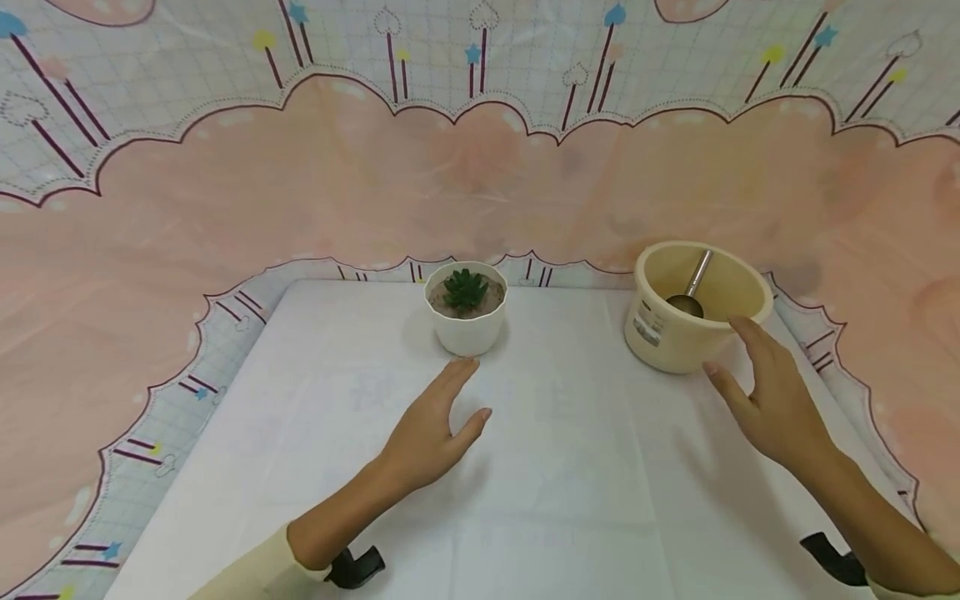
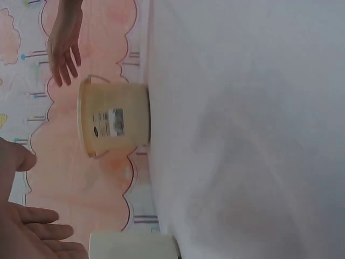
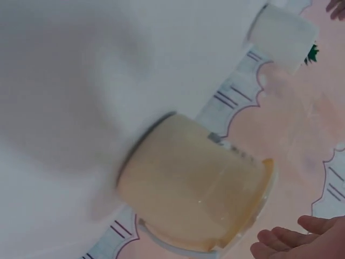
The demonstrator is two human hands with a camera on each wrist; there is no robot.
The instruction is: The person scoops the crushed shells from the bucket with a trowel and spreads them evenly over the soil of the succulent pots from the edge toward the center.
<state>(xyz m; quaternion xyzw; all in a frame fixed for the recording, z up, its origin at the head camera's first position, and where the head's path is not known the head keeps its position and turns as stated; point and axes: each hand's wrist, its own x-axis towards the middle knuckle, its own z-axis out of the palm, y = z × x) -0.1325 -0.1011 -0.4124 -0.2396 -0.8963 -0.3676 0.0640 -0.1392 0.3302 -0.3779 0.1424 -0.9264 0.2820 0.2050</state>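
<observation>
A cream plastic bucket (image 1: 675, 346) stands upright at the back right of the white table. Inside it leans a metal ladle (image 1: 701, 273), its bowl down and its handle against the far rim. My right hand (image 1: 780, 400) hovers at the bucket's near right side with fingers extended; the right wrist view shows the fingertips apart from its rim. To the left sits a white pot (image 1: 467, 332) of soil with a small green succulent (image 1: 465, 290). Just in front of that pot is my left hand (image 1: 431, 429), fingers straight, thumb spread, holding nothing.
White cloth covers the table (image 1: 547, 467). Behind and beside it hangs a peach and white patterned curtain (image 1: 480, 183) with candle and star prints. In the left wrist view, a thin handle (image 2: 98, 79) shows at the bucket's side. Black straps (image 1: 358, 568) are at both wrists.
</observation>
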